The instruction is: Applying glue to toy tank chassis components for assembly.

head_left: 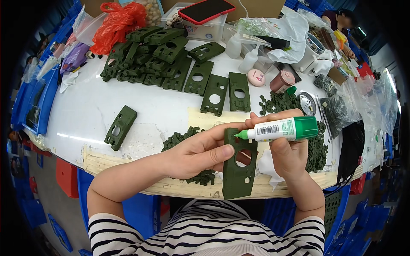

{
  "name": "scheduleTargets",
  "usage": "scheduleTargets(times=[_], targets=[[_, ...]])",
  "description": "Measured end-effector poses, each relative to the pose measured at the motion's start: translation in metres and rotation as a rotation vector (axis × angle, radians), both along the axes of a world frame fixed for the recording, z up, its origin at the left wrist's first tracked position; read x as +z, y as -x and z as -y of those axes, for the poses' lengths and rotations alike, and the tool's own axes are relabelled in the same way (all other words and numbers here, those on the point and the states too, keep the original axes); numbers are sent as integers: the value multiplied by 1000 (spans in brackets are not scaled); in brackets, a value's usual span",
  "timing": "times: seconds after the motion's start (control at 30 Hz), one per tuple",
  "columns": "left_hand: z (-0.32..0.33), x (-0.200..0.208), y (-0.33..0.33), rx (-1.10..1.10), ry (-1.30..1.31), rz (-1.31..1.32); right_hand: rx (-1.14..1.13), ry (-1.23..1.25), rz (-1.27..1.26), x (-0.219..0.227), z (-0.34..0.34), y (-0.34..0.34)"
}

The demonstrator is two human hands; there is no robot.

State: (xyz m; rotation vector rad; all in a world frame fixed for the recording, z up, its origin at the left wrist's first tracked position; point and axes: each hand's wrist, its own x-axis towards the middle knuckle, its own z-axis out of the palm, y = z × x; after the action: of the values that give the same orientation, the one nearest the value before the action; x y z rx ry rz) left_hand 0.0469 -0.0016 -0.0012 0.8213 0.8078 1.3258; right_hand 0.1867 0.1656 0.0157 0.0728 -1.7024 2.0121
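In my left hand (194, 154) is a dark green plastic model hull part (239, 179), a long plate with a round hole, held up near the table's front edge. The thumb lies on its left side and the other fingers go behind it. My right hand (288, 155) grips a white glue bottle (275, 130) with a green base and a green nozzle. The bottle lies nearly level, its tip pointing left at the upper end of the hull part. Whether the tip touches the plastic, I cannot tell.
Small green pieces lie in heaps (183, 138) beside and behind my hands. More hull parts are stacked (158, 55) at the back left, and a single hull part (121, 128) lies at left. Behind stand a red-cased phone (207, 10), squeeze bottles (249, 59) and a pink jar (282, 81).
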Motion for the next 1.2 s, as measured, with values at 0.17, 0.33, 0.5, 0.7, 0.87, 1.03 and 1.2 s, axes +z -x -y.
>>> scheduleTargets(times=[0.17,0.33,0.5,0.7,0.87,1.03,1.2], targets=[[-1,1,0,-11,-16,74,20,24,0,-1,-2,-1],[-1,-1,-1,-4,-26,75,16,-38,-11,-2,-3,0],[-1,2,-1,11,-5,49,15,-49,4,-1,-3,0],[-1,0,-1,1,-16,58,25,-68,-11,-1,-3,1],[-1,0,-1,-4,-12,62,26,-75,-12,-1,-3,0],[-1,2,-1,1,-6,56,28,-91,-18,-2,-4,0],[-1,2,-2,4,-12,53,15,-73,-13,-1,-2,0]])
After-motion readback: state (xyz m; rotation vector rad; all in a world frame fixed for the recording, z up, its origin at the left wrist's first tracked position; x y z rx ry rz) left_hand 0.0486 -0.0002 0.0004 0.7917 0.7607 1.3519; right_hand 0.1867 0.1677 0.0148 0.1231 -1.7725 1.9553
